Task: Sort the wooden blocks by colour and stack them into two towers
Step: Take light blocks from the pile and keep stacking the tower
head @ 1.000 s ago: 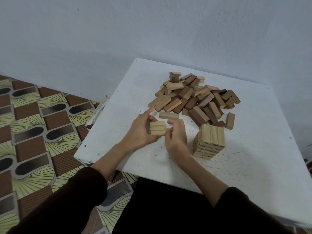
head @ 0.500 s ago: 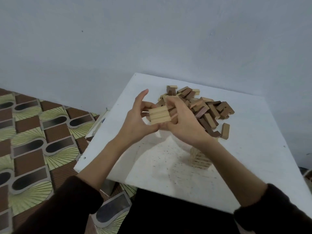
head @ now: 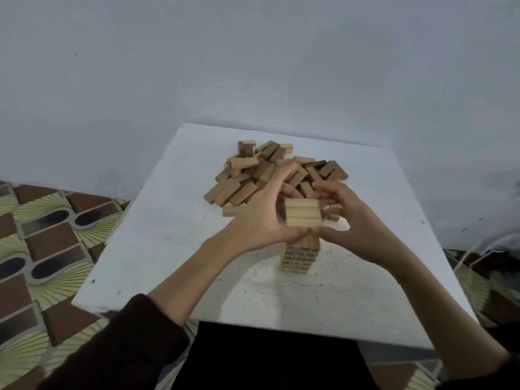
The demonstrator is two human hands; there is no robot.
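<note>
Both hands meet over the middle of the white table (head: pixel 157 249), sharing one load: a flat layer of pale blocks (head: pixel 302 212), set side by side so that they form a square. The left hand (head: pixel 261 218) grips it from the left, fingers curled round the far side and thumb tucked against the near lower edge. The right hand (head: pixel 354 220) grips it from the right in the same way, fingers bent in towards the block ends and thumb reaching under the near edge, where the two thumbs almost meet. Neither hand is spread wide; both are closed round the layer.

Directly beneath stands the pale tower (head: pixel 299 254), several layers high and upright. The held layer sits right over its top, but whether it already rests there cannot be told, since the thumbs cover the join.

Behind the hands lies the pile of blocks (head: pixel 253 178), pale and dark brown mixed. A loose pale block (head: pixel 232 211) lies flat at its near edge, just beside the left hand. Dark sleeves (head: pixel 126 347) cover the forearms, and a patterned floor (head: pixel 42 235) shows to the left of the table.
</note>
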